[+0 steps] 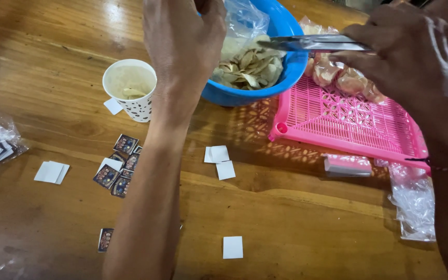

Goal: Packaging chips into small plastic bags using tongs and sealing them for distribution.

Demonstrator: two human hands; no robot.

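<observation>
Head view shows the left hand raised at the upper middle of the frame, over the near rim of a blue bowl, fingers closed on the mouth of a clear plastic bag that hangs down into the bowl. The right hand, at the upper right, is closed around metal tongs whose tips point left over the chips heaped in the bowl.

To do this step well, I judge that the left hand should keep the bag mouth wide and steady just above the heap, so the tongs can carry chips a short way. The tongs should pinch lightly, since thin chips will likely crack under a hard squeeze, and release only once well inside the bag.

Much is hard to read. The left fingertips are cut off by the top edge, so how the bag is pinched cannot be told. Whether the tong tips hold a chip is unclear. The bag's opening is lost in glare. Filled packets on the pink tray sit partly behind the right hand. A paper cup stands at the left, with small cards scattered on the wooden table.
</observation>
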